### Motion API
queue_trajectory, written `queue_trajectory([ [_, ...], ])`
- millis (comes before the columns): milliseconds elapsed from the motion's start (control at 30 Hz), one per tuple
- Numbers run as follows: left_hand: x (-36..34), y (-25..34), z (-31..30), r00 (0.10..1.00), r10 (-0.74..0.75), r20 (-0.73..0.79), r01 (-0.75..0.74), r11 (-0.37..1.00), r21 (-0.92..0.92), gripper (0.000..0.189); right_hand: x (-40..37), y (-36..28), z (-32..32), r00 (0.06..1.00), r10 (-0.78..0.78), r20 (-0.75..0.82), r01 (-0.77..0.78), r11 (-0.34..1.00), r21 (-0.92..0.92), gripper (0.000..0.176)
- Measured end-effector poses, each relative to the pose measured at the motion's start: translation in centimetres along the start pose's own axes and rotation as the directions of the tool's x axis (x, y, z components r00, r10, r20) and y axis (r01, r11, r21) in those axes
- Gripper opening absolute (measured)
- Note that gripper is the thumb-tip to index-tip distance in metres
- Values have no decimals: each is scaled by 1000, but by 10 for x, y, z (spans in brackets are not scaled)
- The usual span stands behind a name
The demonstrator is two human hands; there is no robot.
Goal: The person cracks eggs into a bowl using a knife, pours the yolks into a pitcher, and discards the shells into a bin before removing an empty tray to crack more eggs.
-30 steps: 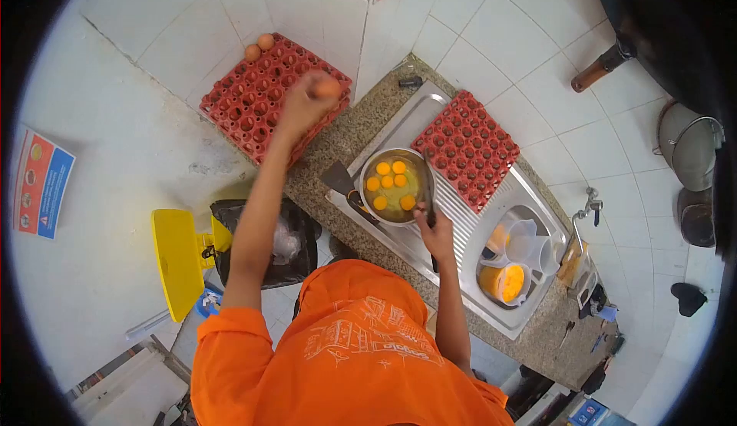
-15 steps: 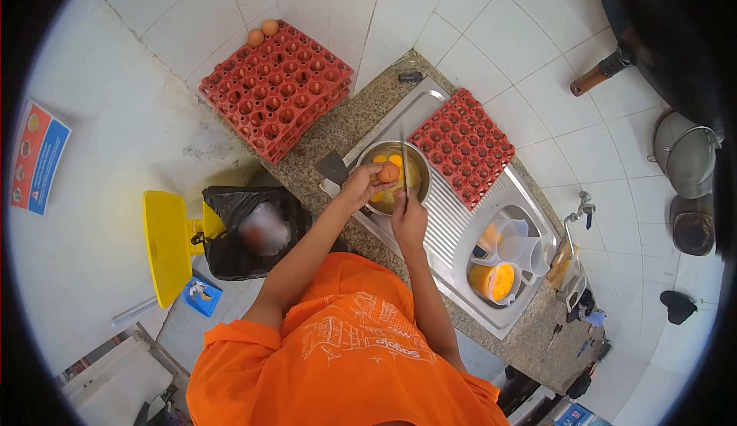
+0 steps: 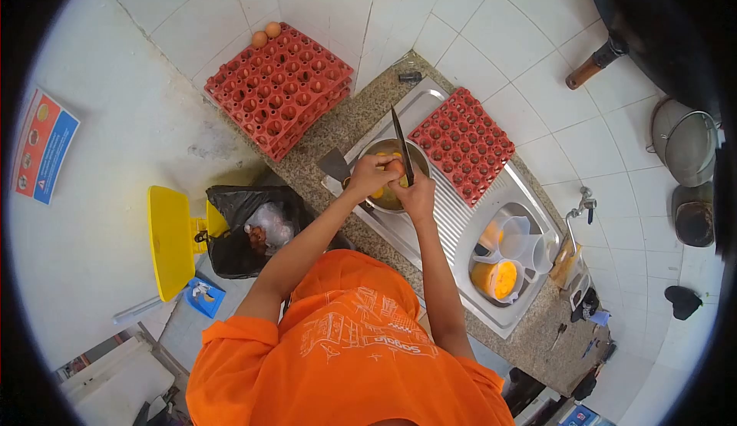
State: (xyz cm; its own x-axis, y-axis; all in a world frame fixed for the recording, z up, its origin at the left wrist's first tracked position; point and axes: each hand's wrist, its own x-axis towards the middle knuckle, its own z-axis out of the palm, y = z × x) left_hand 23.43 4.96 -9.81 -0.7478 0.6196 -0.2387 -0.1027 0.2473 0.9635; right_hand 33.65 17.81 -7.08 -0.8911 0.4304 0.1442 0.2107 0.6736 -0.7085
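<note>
Over a metal bowl (image 3: 422,166), my left hand (image 3: 370,176) is closed around a brown egg (image 3: 395,167). My right hand (image 3: 418,194) grips a knife (image 3: 399,133), its dark blade pointing up and away past the egg. The fingers of both hands meet around the egg, and whether its shell is cracked cannot be made out. Yellow yolks (image 3: 377,193) and clear egg lie in the bowl, partly hidden by my hands. A dark flat blade-like tool (image 3: 333,164) sits just left of the bowl.
A red egg tray (image 3: 463,146) lies on the sink's drainboard. Stacked red trays (image 3: 280,88), two eggs (image 3: 266,34) on top, stand at the back left. The sink basin holds plastic jugs (image 3: 495,279). A bin with a black bag (image 3: 230,234) stands left of the counter (image 3: 361,238).
My hands have come together at the egg. The knife, upright beside it before, now leans left with its blade close to the shell.
</note>
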Motion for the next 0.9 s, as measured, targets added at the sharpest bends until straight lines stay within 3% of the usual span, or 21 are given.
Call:
queue_trajectory([
  [100, 5, 0, 2, 996, 67, -60, -67, 998, 15, 47, 3, 2, 4, 992, -95, -84, 101, 993, 67, 52],
  [200, 7, 9, -2, 988, 155, 21, -157, 981, 116, 52, 2, 2, 0, 994, -74, -78, 79, 995, 65, 54],
  [267, 14, -1, -1, 948, 317, -22, -313, 945, 97, 50, 5, 8, 0, 992, -75, -100, 85, 992, 98, 53],
  [333, 15, -1, -8, 923, 384, 8, -380, 912, 151, 52, 10, 14, -4, 990, -75, -121, 91, 987, 130, 53],
  [400, 15, 6, -12, 894, 445, 44, -445, 873, 202, 54, 16, 18, -13, 952, -291, -96, 287, 957, -49, 55],
  [467, 15, 19, -17, 701, 706, 100, -696, 646, 314, 62, 22, 18, -24, 924, -370, -94, 363, 928, -89, 55],
  [533, 8, 34, -24, 736, 670, 98, -665, 688, 291, 63, 24, 11, -29, 890, -448, -84, 436, 891, -125, 55],
  [600, 7, 34, -27, 768, 633, 97, -633, 726, 269, 64, 24, 7, -26, 993, -111, -50, 118, 982, 144, 57],
  [633, 9, 29, -27, 819, 567, 90, -574, 807, 137, 62, 23, 8, -18, 993, -112, -48, 118, 982, 145, 57],
  [667, 11, 24, -27, 862, 497, 95, -500, 866, 1, 59, 24, 7, -8, 998, -50, -34, 59, 949, 311, 58],
  [700, 9, 21, -32, 862, 498, 93, -500, 866, 1, 59, 25, 8, -1, 1000, 8, -12, -2, 884, 467, 59],
  [733, 2, 14, -40, 916, 394, 73, -384, 916, -115, 56, 24, -2, -8, 1000, 7, -9, -2, 884, 467, 59],
  [767, -8, 6, -51, 957, 281, 67, -259, 938, -230, 54, 17, -12, -18, 989, 130, 69, -147, 863, 484, 56],
  [800, -24, 4, -68, 966, 257, 39, -243, 946, -216, 53, 9, -19, -24, 958, 246, 149, -288, 823, 490, 54],
  [833, -47, 8, -92, 973, 232, 7, -226, 954, -197, 52, 2, -8, -29, 958, 241, 157, -288, 819, 497, 54],
  [900, -101, 24, -145, 977, 211, -16, -209, 975, 79, 48, -10, 30, -44, 909, 348, 227, -393, 898, 199, 51],
])
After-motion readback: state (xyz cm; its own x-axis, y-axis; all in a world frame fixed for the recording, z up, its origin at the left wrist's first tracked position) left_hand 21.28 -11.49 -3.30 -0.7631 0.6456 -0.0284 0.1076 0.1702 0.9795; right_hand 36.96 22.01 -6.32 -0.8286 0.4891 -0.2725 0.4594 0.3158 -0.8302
